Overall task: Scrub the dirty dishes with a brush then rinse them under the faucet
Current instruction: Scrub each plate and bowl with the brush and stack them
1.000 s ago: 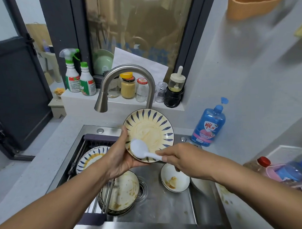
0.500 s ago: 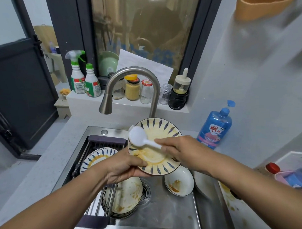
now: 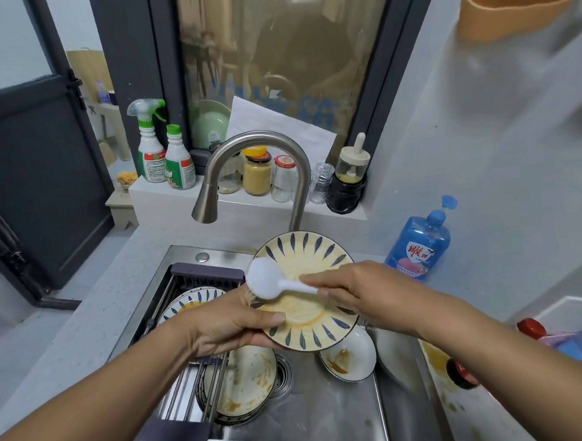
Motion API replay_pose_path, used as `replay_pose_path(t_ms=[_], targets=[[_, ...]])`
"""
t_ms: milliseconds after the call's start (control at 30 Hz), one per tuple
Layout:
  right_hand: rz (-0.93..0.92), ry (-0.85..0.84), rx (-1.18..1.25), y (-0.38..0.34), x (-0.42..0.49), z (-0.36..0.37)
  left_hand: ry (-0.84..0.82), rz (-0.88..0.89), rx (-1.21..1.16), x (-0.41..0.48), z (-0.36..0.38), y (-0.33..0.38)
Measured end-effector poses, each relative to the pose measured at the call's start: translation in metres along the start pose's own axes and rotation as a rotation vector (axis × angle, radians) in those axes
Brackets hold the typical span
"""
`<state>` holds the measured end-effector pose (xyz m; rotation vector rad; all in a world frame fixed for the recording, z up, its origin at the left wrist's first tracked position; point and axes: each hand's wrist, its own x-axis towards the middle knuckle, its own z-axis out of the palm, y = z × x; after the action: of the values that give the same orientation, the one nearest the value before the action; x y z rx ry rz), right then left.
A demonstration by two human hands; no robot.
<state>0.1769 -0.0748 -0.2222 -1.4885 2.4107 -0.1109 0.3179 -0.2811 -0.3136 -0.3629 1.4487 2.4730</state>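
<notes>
My left hand (image 3: 227,324) grips the left rim of a yellow plate with blue leaf marks (image 3: 304,262), tilted above the sink (image 3: 322,414). My right hand (image 3: 358,290) holds the handle of a white dish brush (image 3: 265,282), whose head presses on the plate's left side. The plate's face carries orange-brown smears. The steel faucet (image 3: 248,156) arches above and behind it, and no water runs. More dirty dishes lie below: a patterned plate (image 3: 193,299) on the rack, a stack of plates (image 3: 246,383) and a small stained bowl (image 3: 347,357).
A purple-framed drying rack (image 3: 190,388) spans the sink's left half. Spray bottles (image 3: 152,152) and several jars (image 3: 258,172) line the window ledge. A blue soap bottle (image 3: 419,245) stands at the right. A red-capped bottle (image 3: 531,327) sits on the stained right counter.
The brush head has swept down and left across the plate, from its upper-left rim to its left middle. The plate has tipped flatter and my left hand's grip has held.
</notes>
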Motion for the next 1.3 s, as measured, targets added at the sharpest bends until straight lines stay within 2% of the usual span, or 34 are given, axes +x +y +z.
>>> replay_pose_path(t_ms=[167,300,500,633,733,833,900,967,1100,1200,1300], targets=[[0.16,0.136,-0.259,-0.005,0.0,-0.004,0.087,0.059,-0.004,0.009,-0.002,-0.002],[0.293,0.059,-0.243,0.003,-0.005,-0.007,0.213,0.085,-0.142,0.015,-0.001,0.0],[0.113,-0.018,-0.005,-0.03,-0.015,0.023,0.358,0.108,-0.171,0.024,0.009,0.006],[0.205,-0.12,-0.076,-0.019,-0.02,0.022,0.388,0.155,-0.064,0.02,0.002,0.01],[0.339,-0.141,-0.285,-0.005,-0.028,0.01,0.375,0.137,0.118,0.016,0.0,0.012],[0.376,0.014,-0.529,0.005,-0.023,0.002,0.357,0.041,0.293,0.017,0.005,0.015],[0.327,0.108,-0.562,0.014,-0.018,0.002,0.363,0.001,0.363,0.015,0.005,0.019],[0.285,0.219,-0.428,0.02,-0.017,0.005,0.365,-0.035,0.388,0.013,0.0,0.024],[0.354,0.372,0.115,0.019,-0.01,0.004,0.34,-0.014,0.494,0.009,-0.005,0.032],[0.432,0.464,0.491,0.012,-0.001,-0.002,0.346,0.184,0.593,0.01,0.003,0.039],[0.565,0.51,0.895,0.006,0.006,-0.007,0.433,0.436,0.995,0.012,0.005,0.042]])
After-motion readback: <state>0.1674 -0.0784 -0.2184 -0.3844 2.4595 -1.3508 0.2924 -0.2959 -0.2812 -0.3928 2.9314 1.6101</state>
